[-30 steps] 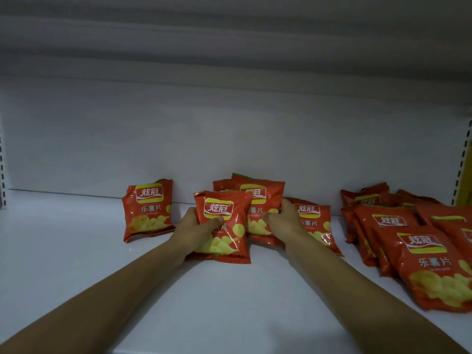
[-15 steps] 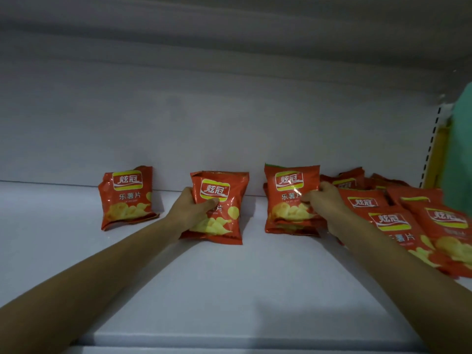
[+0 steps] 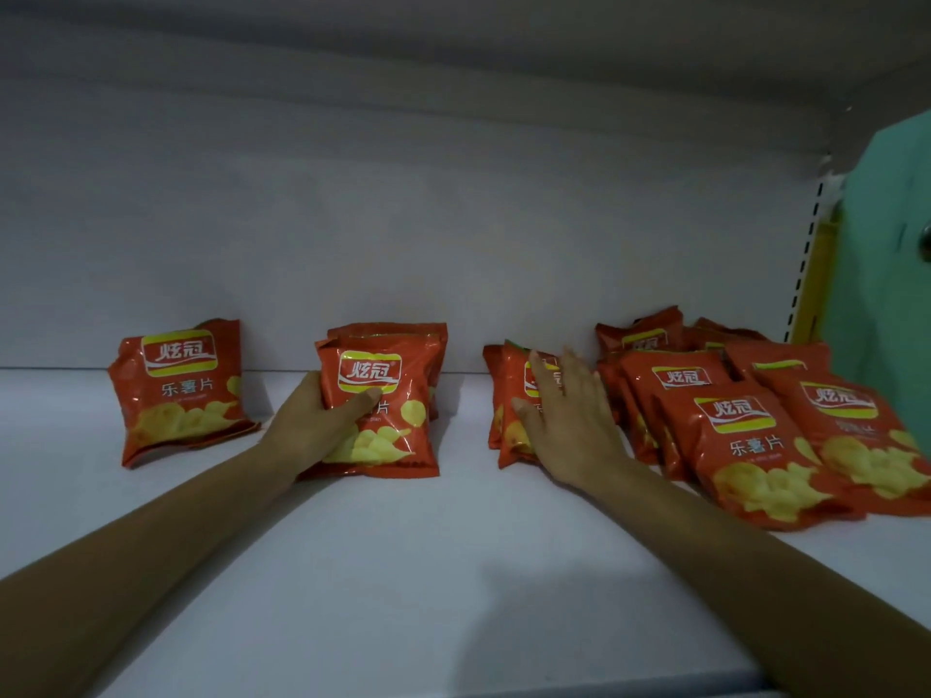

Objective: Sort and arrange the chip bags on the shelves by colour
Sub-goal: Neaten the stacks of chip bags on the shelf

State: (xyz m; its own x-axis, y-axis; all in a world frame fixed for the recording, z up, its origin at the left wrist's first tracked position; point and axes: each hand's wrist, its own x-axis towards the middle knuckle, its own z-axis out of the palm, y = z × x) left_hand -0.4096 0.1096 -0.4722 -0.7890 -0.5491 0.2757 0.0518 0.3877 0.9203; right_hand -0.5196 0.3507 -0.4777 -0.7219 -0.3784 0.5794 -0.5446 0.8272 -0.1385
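The right hand (image 3: 569, 425) has flattened, fingers straight and apart, seemingly steadying a red bag (image 3: 509, 415) just left of the pile (image 3: 730, 430), while farther left the left hand (image 3: 317, 420) clamps a second bag (image 3: 388, 395) upright.

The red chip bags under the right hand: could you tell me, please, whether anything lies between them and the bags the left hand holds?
Nothing visible does. Only bare shelf separates the bags under the right hand from the stack the left hand grips. The loose pile crowds them on their right side instead.
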